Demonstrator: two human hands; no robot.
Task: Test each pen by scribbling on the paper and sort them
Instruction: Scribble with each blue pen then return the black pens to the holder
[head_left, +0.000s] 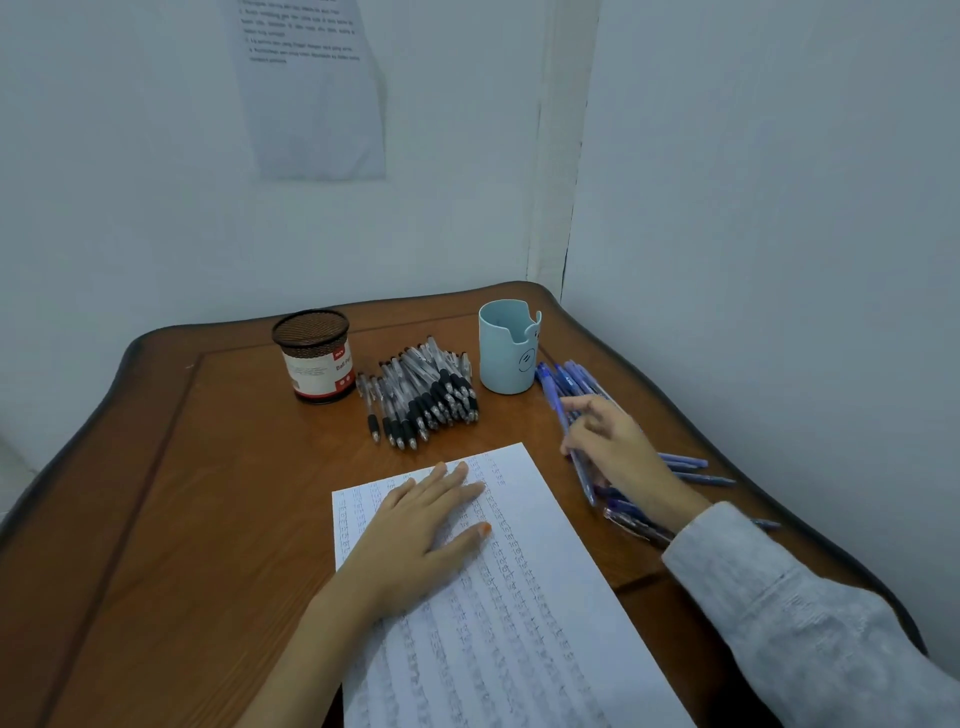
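My left hand (421, 525) lies flat, fingers straight, pinning the white lined paper sheet (519, 623) to the brown wooden desk (182, 493). My right hand (613, 447) is in the loose pile of blue plastic pens (685, 462) by the desk's right edge, fingers curled round one slim blue pen (558, 410). The pen is likely light and stiff, and its smooth barrel may roll. Best pinched low, near the tip. The clear black-grip pens (426, 389) lie between the black mesh cup (311, 358) and the pale blue cup (504, 353). The desk sits in a pale-walled corner.

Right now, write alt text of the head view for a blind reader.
The left hand lies flat on scribbled paper; the right hand grips a blue pen over its pile. Black pens, a mesh cup and a blue cup are behind.
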